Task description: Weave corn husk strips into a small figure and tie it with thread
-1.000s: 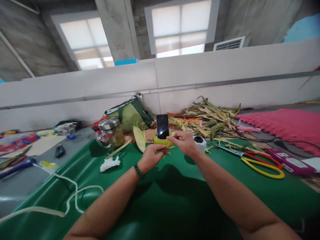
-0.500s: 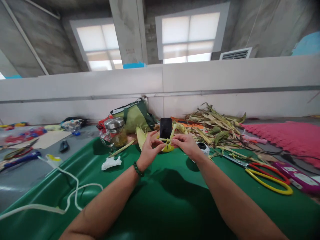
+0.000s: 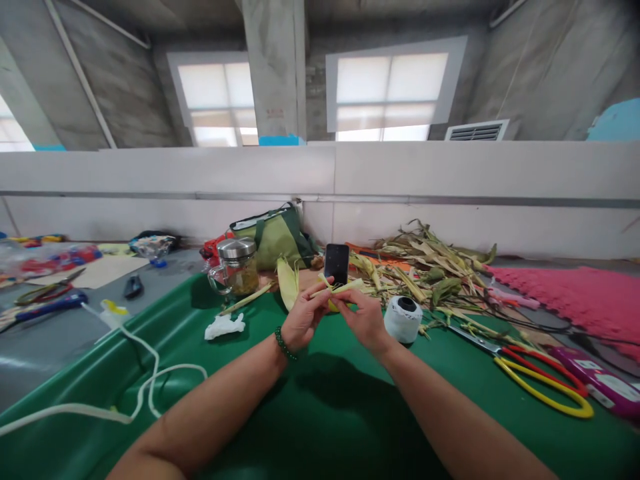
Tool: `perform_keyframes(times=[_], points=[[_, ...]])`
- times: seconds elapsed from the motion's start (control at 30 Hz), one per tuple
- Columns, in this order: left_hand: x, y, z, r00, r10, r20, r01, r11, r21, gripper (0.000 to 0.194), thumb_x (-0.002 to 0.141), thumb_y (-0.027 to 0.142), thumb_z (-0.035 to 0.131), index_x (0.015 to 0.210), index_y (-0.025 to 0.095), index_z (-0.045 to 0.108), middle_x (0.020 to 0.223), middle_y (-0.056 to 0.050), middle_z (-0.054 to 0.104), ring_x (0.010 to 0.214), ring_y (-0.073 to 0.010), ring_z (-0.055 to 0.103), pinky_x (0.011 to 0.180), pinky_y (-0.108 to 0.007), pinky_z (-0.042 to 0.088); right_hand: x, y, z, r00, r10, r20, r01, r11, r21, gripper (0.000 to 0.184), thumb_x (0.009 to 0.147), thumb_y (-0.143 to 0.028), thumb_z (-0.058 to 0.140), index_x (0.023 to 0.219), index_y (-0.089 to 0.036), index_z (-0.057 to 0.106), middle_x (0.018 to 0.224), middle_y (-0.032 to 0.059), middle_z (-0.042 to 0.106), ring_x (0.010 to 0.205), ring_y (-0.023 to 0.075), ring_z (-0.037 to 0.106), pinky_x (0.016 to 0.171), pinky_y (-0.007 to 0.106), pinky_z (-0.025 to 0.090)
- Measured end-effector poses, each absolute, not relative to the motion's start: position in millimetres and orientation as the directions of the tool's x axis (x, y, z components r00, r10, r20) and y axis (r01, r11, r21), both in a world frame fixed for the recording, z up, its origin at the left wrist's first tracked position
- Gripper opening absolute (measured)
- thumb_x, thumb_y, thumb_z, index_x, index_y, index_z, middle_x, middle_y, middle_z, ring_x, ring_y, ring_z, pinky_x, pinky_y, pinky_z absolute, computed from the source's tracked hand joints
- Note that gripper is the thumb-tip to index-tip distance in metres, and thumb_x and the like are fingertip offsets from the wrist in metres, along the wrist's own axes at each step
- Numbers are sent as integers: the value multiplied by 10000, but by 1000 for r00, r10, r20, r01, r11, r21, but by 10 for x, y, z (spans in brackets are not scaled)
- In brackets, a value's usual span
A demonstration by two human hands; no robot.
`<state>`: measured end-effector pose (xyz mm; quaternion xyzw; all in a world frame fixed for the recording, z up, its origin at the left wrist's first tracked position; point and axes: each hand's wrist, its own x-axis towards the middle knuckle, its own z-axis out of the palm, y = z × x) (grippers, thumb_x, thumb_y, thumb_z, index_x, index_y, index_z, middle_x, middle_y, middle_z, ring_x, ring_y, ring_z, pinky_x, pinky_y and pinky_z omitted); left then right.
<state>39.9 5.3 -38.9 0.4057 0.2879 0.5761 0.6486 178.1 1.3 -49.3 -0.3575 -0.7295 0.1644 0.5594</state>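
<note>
In front of the phone [image 3: 337, 261], my two hands meet over a pale piece of corn husk [image 3: 351, 285]. My left hand [image 3: 305, 315], with a green bead bracelet [image 3: 285, 344] at the wrist, pinches one end between thumb and fingers. The fingers of my right hand [image 3: 365, 319] are closed on the husk close beside it. Something yellow behind the fingertips is mostly hidden. A larger pale green husk [image 3: 287, 283] stands just left of my hands. To the right sits a spool of white thread [image 3: 400, 325].
Dry husks [image 3: 430, 260] are heaped at back right. Red-and-yellow scissors [image 3: 545, 383] lie right, near a purple object [image 3: 597, 377]. A glass jar [image 3: 240, 273], crumpled white tissue [image 3: 224, 327], green bag [image 3: 275, 237] and white cord [image 3: 137, 403] are left on or beside the green sheet [image 3: 300, 433].
My hands have come closer together, and the husk piece has tipped from upright to nearly flat. The view has shifted, and the thread spool now shows fully beside my right hand.
</note>
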Motion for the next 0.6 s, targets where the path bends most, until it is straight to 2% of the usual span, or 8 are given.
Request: perform_keyframes(times=[0.07,0.13,0.23,0.3,0.37,0.43,0.5,0.6], points=[[364,78,-374,145,984,104,-481,-22,876,376,507,322,863,814,152,729,680,14,640,560,-55,511,553,-183,409,1875,61,-452,-238,676,697,378,726,-575,132,790,-263,569,751,-226,689,825,57,722,795,203,655,764,326,500],[332,88,-347,119,984,129,-417,-68,906,359,458,342,878,701,140,708,764,-14,676,582,-67,529,554,-193,422,2004,129,-377,-310,685,659,385,724,-572,116,754,-245,579,763,-222,692,847,57,715,833,211,647,772,325,492],[313,65,-305,174,972,159,-280,-106,954,388,463,398,870,683,130,696,879,-54,704,666,-106,585,626,-225,461,2152,184,-257,-133,809,572,365,577,-731,237,801,-338,510,802,-177,684,700,47,651,611,164,570,569,280,447],[323,35,-289,256,953,160,-197,-110,974,399,484,418,859,701,127,693,820,-48,703,679,-117,598,662,-238,466,2162,158,-210,-213,821,530,308,571,-761,295,795,-421,543,847,-168,686,681,26,617,555,131,511,518,253,404],[339,9,-282,300,940,160,-145,-121,982,403,481,394,866,723,133,676,720,-20,685,643,-109,590,641,-229,451,2110,100,-200,-307,782,542,328,621,-711,285,729,-441,650,808,-170,689,678,13,597,565,115,485,525,238,382],[352,-8,-278,304,938,169,-144,-130,981,396,492,361,869,738,143,648,652,8,661,600,-96,574,604,-214,431,2046,44,-211,-340,760,554,375,650,-661,268,728,-437,670,691,-171,664,627,1,570,562,106,460,534,233,363],[361,-18,-277,327,935,135,-202,-70,977,394,519,369,861,760,149,639,672,2,669,612,-107,596,619,-223,447,2009,15,-222,-300,775,557,388,632,-671,340,779,-457,615,592,-173,599,561,-12,526,538,100,433,522,229,346],[377,-34,-289,409,912,24,-285,102,953,477,574,522,796,848,153,672,767,-60,703,701,-169,662,689,-278,494,2006,16,-219,-164,807,567,341,585,-736,405,774,-514,600,554,-183,520,515,-31,459,501,94,391,475,225,315]])
